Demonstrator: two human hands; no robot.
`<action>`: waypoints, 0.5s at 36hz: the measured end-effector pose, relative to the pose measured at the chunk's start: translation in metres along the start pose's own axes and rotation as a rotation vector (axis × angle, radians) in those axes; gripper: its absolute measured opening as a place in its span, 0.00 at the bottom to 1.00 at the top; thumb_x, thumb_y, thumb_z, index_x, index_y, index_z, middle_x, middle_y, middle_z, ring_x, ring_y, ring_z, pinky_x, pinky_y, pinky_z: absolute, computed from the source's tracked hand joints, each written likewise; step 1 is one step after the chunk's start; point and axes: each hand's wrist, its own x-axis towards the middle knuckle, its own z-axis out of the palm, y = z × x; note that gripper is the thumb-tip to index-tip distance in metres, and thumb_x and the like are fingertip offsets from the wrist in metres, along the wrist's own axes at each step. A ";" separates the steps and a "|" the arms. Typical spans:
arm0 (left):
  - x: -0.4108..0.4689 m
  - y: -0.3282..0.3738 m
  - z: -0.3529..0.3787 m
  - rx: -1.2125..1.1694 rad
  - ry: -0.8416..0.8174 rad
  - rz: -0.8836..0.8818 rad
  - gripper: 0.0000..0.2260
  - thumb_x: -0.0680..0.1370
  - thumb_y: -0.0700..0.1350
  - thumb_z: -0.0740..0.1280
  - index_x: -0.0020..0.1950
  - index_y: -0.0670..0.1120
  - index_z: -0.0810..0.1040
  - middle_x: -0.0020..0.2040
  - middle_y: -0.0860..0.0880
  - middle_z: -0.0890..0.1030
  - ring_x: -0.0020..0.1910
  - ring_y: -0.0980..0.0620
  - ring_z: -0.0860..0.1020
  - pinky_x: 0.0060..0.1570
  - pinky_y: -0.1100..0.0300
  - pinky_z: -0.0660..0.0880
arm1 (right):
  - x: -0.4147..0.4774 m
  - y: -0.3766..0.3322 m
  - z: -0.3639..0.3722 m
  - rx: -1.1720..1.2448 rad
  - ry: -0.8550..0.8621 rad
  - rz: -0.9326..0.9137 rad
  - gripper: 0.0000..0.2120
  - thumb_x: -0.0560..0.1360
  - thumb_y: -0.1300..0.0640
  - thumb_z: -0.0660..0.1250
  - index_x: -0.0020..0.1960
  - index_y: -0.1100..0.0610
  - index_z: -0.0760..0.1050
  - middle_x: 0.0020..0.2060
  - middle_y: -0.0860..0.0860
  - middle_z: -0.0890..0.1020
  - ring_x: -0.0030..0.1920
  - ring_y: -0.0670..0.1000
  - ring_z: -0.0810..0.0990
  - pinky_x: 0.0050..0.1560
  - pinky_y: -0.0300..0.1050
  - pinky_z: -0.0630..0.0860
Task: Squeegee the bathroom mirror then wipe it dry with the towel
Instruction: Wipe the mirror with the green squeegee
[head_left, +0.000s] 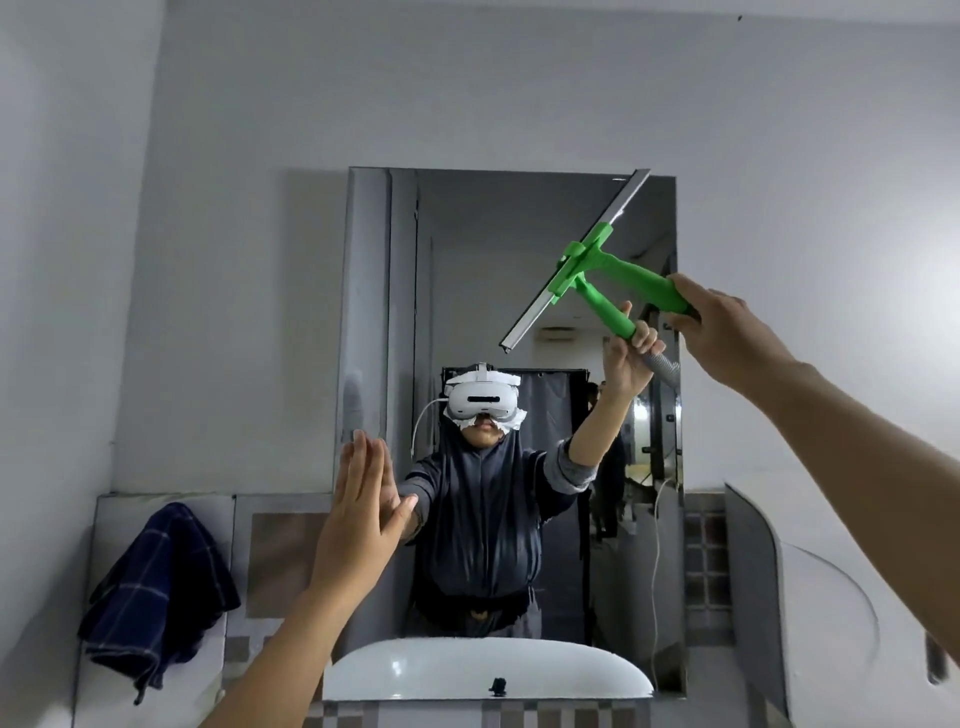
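Mirror (519, 249): a tall frameless pane on the pale wall, its lower edge just above the white sink (488, 670).
Squeegee (597, 260): green handle, metal blade tilted steeply, running from the mirror's upper right corner down toward mid-glass; the blade's top end reaches the mirror's upper edge.
Right hand (727, 332): fingers wrapped closed around the end of the squeegee handle, over the mirror's right edge.
Left hand (363, 514): open and flat, fingers straight and together, at the mirror's lower left edge; whether the palm touches the glass I cannot tell.
Towel (161, 587): dark blue checked cloth draped over the tiled ledge (291, 551), left of the mirror, well apart from both hands.
Open room: bare glass lies left of and below the blade; bare wall surrounds the mirror above and at both sides.
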 end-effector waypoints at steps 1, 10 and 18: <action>0.000 -0.001 -0.001 0.005 0.000 -0.005 0.38 0.75 0.51 0.66 0.75 0.46 0.46 0.77 0.47 0.45 0.75 0.51 0.42 0.69 0.56 0.53 | -0.003 -0.002 0.004 0.022 0.008 0.015 0.12 0.79 0.60 0.58 0.63 0.57 0.67 0.44 0.60 0.75 0.42 0.58 0.73 0.38 0.47 0.67; 0.016 0.006 -0.009 0.010 0.026 -0.033 0.37 0.76 0.53 0.64 0.75 0.49 0.41 0.76 0.52 0.41 0.73 0.57 0.36 0.70 0.56 0.55 | -0.015 -0.033 0.032 0.249 0.084 0.207 0.07 0.79 0.61 0.57 0.55 0.62 0.68 0.41 0.60 0.77 0.31 0.56 0.73 0.30 0.44 0.66; -0.003 -0.020 -0.022 0.036 -0.055 -0.007 0.37 0.77 0.55 0.62 0.74 0.48 0.39 0.75 0.51 0.38 0.73 0.54 0.35 0.72 0.52 0.56 | -0.054 -0.091 0.073 0.285 0.141 0.414 0.10 0.79 0.57 0.57 0.56 0.63 0.68 0.43 0.56 0.76 0.39 0.57 0.75 0.37 0.49 0.70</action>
